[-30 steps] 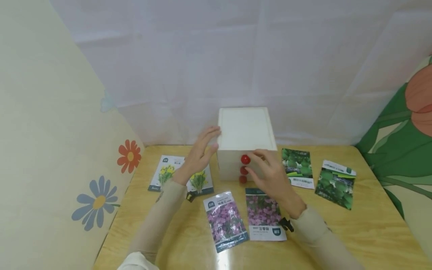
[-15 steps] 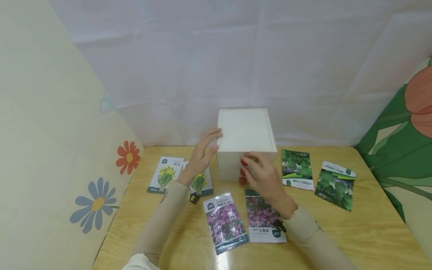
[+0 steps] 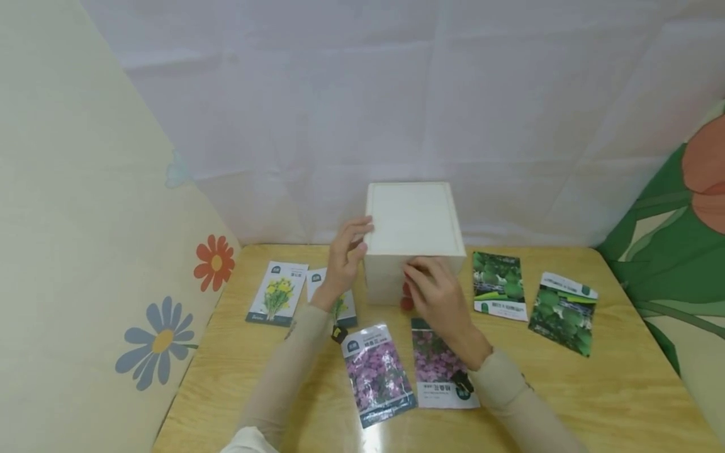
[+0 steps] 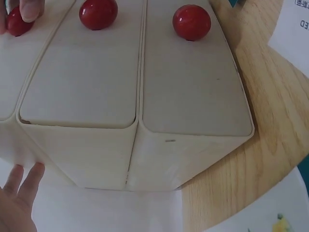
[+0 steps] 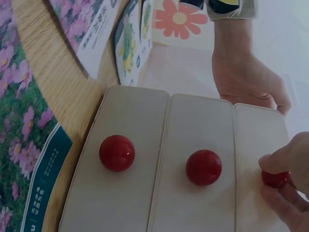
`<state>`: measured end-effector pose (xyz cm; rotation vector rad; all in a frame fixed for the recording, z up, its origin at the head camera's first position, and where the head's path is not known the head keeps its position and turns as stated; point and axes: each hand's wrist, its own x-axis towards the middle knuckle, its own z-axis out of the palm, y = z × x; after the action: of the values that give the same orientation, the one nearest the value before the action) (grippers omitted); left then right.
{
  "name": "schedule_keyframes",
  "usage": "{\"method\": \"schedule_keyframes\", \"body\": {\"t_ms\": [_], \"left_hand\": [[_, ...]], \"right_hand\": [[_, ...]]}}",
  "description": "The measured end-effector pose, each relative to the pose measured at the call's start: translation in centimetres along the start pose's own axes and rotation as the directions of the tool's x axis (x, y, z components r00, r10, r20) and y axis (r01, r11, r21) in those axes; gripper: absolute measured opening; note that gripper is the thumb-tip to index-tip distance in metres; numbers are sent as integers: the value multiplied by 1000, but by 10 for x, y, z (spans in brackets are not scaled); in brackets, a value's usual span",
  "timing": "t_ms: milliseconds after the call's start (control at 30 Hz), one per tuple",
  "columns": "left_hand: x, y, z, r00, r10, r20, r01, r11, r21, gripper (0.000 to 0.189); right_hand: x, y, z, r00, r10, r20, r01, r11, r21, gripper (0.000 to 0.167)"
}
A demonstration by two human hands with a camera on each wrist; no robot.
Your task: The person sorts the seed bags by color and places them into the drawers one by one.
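Observation:
A small white box of three stacked drawers (image 3: 416,217) stands against the back curtain, each drawer front bearing a round red knob. My right hand (image 3: 444,302) pinches the top drawer's knob (image 5: 276,180) between thumb and fingers. Below it, the middle knob (image 5: 203,167) and the bottom knob (image 5: 117,153) are untouched. All three drawer fronts look flush with the casing. My left hand (image 3: 342,261) rests on the box's left side, fingertips at the upper edge. In the left wrist view, its fingers (image 4: 32,182) lie nearly straight against the casing.
Flower-picture packets lie around the box on the wooden table (image 3: 527,390): yellow ones (image 3: 277,292) at left, pink ones (image 3: 378,374) in front, green ones (image 3: 563,314) at right. A white curtain (image 3: 317,113) hangs behind; a flower-printed panel (image 3: 113,207) stands at left.
My right hand has closed in on the top knob, covering it in the head view, and its wrist has shifted slightly left. My left forearm has moved slightly right, its fingers staying at the box.

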<state>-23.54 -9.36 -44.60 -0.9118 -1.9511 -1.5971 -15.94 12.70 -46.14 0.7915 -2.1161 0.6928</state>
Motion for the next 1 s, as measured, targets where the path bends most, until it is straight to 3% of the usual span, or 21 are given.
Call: {"method": "schedule_keyframes", "body": {"t_ms": [200, 1000], "left_hand": [[1, 7, 1, 1000, -11, 2, 11, 1000, -8, 36], [1, 2, 0, 1000, 2, -19, -2, 1000, 2, 37]], "right_hand": [[-1, -3, -1, 1000, 25, -15, -25, 1000, 3, 27], [0, -6, -2, 999, 35, -6, -35, 999, 20, 28]]}}
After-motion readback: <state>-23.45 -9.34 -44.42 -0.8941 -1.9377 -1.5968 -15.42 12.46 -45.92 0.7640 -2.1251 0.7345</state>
